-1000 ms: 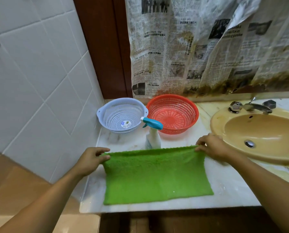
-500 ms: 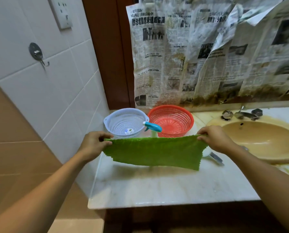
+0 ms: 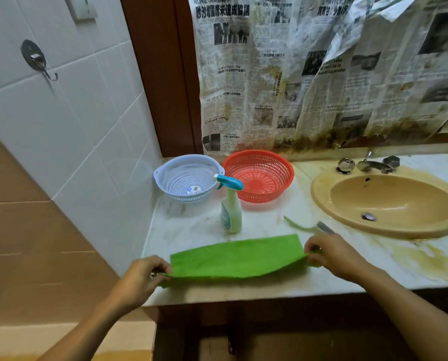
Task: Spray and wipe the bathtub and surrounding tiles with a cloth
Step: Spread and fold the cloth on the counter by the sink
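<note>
Both hands, left (image 3: 142,278) and right (image 3: 332,256), pinch opposite ends of the green cloth (image 3: 237,259) folded over the table (image 3: 269,287), spray bottle (image 3: 230,207) just behind.

I see a fuzzy green cloth (image 3: 237,256) and a smooth stone counter (image 3: 191,222). The blue basket (image 3: 189,178) and red basket (image 3: 259,175) look plastic. The sink (image 3: 389,201) is glossy, the tap (image 3: 371,165) shiny metal, the newspaper (image 3: 269,74) crinkly.

A pale blue colander (image 3: 189,178) and a red basket (image 3: 259,175) sit side by side at the back of a stained marble counter (image 3: 269,220). To their right is a tan sink (image 3: 400,194) with a metal tap (image 3: 371,165). Newspaper (image 3: 322,74) hangs behind. A hook (image 3: 35,61) is on the left wall. By the sink lies a green-handled tool (image 3: 306,226), perhaps a scraper.
</note>
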A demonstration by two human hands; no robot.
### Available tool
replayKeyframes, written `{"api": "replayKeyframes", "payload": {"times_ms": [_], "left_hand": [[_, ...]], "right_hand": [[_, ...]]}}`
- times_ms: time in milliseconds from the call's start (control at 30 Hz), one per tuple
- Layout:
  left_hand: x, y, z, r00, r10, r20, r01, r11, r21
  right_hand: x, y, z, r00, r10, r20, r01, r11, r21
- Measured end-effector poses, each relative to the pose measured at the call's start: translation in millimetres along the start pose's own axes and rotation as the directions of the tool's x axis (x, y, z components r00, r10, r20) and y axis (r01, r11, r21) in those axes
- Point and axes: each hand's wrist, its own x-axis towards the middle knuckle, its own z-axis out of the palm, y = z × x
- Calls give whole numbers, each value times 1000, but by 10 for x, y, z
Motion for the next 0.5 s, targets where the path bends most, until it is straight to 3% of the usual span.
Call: {"api": "replayKeyframes", "payload": {"times_ms": [100, 300, 500], "left_hand": [[-214, -185, 273, 998, 3, 58, -4, 1000, 7], [-336, -239, 447, 1000, -12, 3, 12, 1000, -1], [-262, -228, 489, 977, -181, -109, 152, 960, -233]], "right_hand": [[-140, 103, 248, 996, 18, 86, -14, 999, -44], [-251, 181, 408, 998, 53, 44, -55, 998, 33], [-206, 210, 487, 986, 141, -87, -114, 957, 268]]}}
